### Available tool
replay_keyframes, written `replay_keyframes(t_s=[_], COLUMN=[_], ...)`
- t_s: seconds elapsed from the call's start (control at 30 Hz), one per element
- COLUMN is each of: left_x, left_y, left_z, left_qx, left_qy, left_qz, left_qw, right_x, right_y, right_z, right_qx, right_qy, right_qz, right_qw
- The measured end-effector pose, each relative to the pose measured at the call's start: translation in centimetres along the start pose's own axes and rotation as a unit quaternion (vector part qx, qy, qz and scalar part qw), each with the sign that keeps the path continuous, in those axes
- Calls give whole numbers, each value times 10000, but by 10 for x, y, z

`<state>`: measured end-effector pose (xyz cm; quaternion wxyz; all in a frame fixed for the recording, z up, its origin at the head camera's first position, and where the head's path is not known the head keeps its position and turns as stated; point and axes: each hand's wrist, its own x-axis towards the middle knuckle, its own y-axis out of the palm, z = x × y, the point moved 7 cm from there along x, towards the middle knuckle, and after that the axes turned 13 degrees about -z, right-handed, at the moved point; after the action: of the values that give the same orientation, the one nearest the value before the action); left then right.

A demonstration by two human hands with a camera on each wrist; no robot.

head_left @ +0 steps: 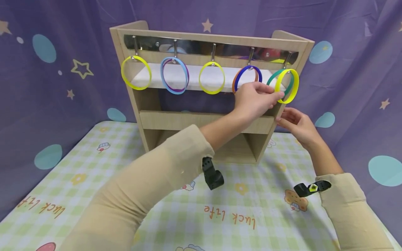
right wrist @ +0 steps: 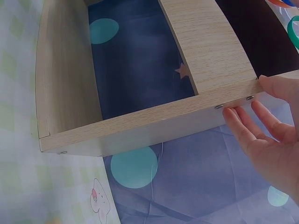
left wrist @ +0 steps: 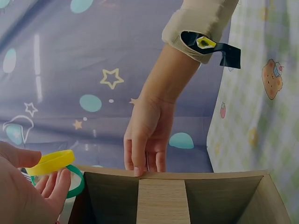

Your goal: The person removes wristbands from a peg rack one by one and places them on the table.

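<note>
At the right end of a wooden rack (head_left: 207, 120), my left hand (head_left: 254, 99) pinches a yellow wristband (head_left: 293, 86) between thumb and fingers. Right behind that band, a green wristband (head_left: 272, 77) hangs from the rightmost hook (head_left: 287, 60); the yellow one overlaps it in the head view. Lower down, my right hand (head_left: 299, 127) touches the rack's right side panel (right wrist: 154, 123). Its thumb lies at the panel's front edge, and its fairly straight fingers (right wrist: 240, 128) rest against the outer face.
Other hooks along the metal strip (head_left: 194, 47) carry a yellow band (head_left: 150, 75), a light blue band (head_left: 162, 75) with a purple one, another yellow band (head_left: 200, 78), and a dark blue band (head_left: 240, 75) with an orange one. A checked cloth (head_left: 176, 223) covers the table; a purple curtain (head_left: 72, 104) hangs behind.
</note>
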<state>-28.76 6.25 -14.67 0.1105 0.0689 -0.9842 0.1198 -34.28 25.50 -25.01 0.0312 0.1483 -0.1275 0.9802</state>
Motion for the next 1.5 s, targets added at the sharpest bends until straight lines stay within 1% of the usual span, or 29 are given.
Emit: replay_keyframes(t_s=[0.2, 0.37, 0.53, 0.63, 0.77, 0.87, 0.97, 1.07, 1.17, 1.27, 1.33, 1.43, 1.5], left_x=[1, 0, -3, -5, -8, -9, -9, -10, -12, -14, -15, -16, -17], left_y=[2, 6, 8, 8, 9, 10, 11, 13, 14, 15, 16, 17, 17], left_z=[2, 0, -3, -5, -5, -5, -4, -3, -1, 2, 5, 10, 15], left_qx=[-66, -111, -158, -389, -885, -1241, -1526, -1749, -1894, -2111, -2269, -2343, -2357], left_qy=[-54, 71, 86, -6, -204, -320, -362, -397, -497, -623, -681, -759, -921], left_qz=[-161, -244, -322, -378, -363, -295, -208, -113, -41, 10, 30, 0, 5], left_qw=[9998, 9996, 9993, 9985, 9952, 9913, 9874, 9837, 9806, 9755, 9715, 9692, 9675], right_x=[0, 1, 2, 1, 0, 0, 1, 1, 0, 0, -1, -1, 0], right_y=[0, 1, 0, 0, -1, -1, 0, 1, 1, 2, 2, 3, 3], right_z=[-1, -1, -1, -1, 0, 0, 0, 1, 1, 1, 2, 3, 3], right_qx=[15, 226, 143, -31, -294, -427, -437, -231, -188, 34, 279, 610, 677], right_qy=[14, -53, -16, 11, 19, -13, -113, -186, -250, -212, -218, -231, -245], right_qz=[27, 54, 25, 6, -17, -26, -19, 1, 14, 23, 38, 72, 93], right_qw=[10000, 9997, 9999, 10000, 9996, 9991, 9990, 9996, 9995, 9998, 9994, 9978, 9974])
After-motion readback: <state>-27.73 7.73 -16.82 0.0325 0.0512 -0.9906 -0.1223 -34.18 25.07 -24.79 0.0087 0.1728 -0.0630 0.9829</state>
